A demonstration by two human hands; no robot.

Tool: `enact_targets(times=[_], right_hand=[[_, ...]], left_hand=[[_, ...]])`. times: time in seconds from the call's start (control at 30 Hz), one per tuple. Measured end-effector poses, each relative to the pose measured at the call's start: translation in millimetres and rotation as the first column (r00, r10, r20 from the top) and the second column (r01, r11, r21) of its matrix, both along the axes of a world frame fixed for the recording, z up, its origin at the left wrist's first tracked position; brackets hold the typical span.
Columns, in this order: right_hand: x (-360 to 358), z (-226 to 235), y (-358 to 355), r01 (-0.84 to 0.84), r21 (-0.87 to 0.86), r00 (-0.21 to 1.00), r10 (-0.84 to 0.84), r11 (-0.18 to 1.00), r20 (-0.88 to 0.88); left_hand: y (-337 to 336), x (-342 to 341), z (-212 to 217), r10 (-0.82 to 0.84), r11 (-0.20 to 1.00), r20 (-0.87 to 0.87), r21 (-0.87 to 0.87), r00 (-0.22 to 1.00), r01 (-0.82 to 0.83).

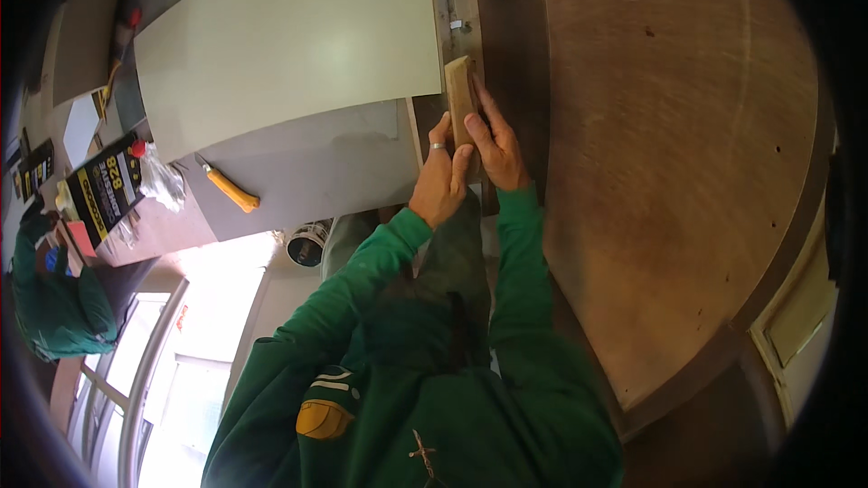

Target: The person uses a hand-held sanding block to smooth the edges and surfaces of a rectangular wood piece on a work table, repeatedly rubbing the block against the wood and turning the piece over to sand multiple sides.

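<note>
Both my hands grip a short wooden block (460, 99), which stands out beyond my fingers with its far end angled away from me. My left hand (440, 179), a ring on one finger, closes around its near left side. On the right side, my right hand (499, 146) presses with its thumb on top and fingers along the edge. The block is beside the corner of a cream-coloured panel (298, 36); I cannot tell whether it touches it. What lies under my fingers is hidden.
A grey sheet (307, 172) lies under the cream panel, with a yellow-handled utility knife (231, 188) on it. Left of it stand a black-and-yellow adhesive can (104, 185) and crumpled plastic (163, 183). A bucket (308, 244) is below. A large brown wooden panel (669, 154) fills the right. Another person (63, 298) works far left.
</note>
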State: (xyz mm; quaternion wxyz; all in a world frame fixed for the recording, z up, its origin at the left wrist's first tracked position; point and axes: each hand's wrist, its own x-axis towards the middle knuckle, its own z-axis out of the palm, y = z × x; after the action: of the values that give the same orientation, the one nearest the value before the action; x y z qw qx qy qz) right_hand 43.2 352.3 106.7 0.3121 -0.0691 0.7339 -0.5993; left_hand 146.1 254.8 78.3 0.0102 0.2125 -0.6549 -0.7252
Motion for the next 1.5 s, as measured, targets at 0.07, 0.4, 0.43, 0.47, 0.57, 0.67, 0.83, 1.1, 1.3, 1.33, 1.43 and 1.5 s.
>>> enact_targets(times=[0.07, 0.4, 0.43, 0.47, 0.57, 0.67, 0.83, 1.1, 1.3, 1.33, 1.43, 1.5], right_hand=[[-6, -19, 13, 0.029, -0.009, 0.999, -0.029, 1.000, 0.026], [-12, -81, -19, 0.074, 0.120, 0.982, -0.051, 0.990, -0.182], [-12, -84, -20, 0.065, 0.122, 0.979, -0.039, 0.990, -0.200], [-14, -89, -19, 0.061, 0.128, 0.975, -0.031, 0.990, -0.222], [-9, -93, -27, 0.037, 0.175, 0.962, 0.012, 0.984, -0.273], [-12, -87, -32, 0.054, 0.295, 0.949, 0.043, 0.954, -0.313], [-27, -97, -39, 0.060, 0.272, 0.955, 0.024, 0.960, -0.296], [-9, -86, -47, 0.079, 0.398, 0.891, 0.115, 0.914, -0.440], [-55, -83, -61, 0.080, 0.386, 0.858, 0.134, 0.919, -0.497], [-32, -82, -52, 0.089, 0.387, 0.870, 0.118, 0.918, -0.479], [23, -83, -25, 0.085, 0.377, 0.907, 0.085, 0.922, -0.413], [23, -77, -28, 0.085, 0.416, 0.926, 0.081, 0.905, -0.368]], left_hand=[[0, -7, 0, -0.070, 0.994, 0.040, -0.080, 0.997, 0.074], [-174, -73, -49, 0.109, 0.396, -0.181, -0.894, 0.977, -0.209], [-185, -81, -57, 0.123, 0.318, -0.139, -0.932, 0.983, -0.172], [-192, -87, -65, 0.134, 0.247, -0.099, -0.960, 0.986, -0.130], [-198, -85, -88, 0.220, 0.190, -0.037, -0.978, 0.975, -0.080], [-189, -91, -76, 0.241, 0.213, 0.019, -0.976, 0.970, -0.034], [-189, -90, -78, 0.238, 0.211, 0.024, -0.977, 0.971, -0.028], [-199, -88, -79, 0.256, 0.210, 0.059, -0.978, 0.965, 0.004], [-192, -95, -76, 0.229, 0.249, 0.071, -0.968, 0.971, 0.012], [-192, -94, -76, 0.234, 0.245, 0.077, -0.969, 0.969, 0.018], [-195, -93, -75, 0.228, 0.210, 0.082, -0.977, 0.970, 0.033], [-195, -93, -73, 0.221, 0.211, 0.057, -0.978, 0.974, 0.009]])
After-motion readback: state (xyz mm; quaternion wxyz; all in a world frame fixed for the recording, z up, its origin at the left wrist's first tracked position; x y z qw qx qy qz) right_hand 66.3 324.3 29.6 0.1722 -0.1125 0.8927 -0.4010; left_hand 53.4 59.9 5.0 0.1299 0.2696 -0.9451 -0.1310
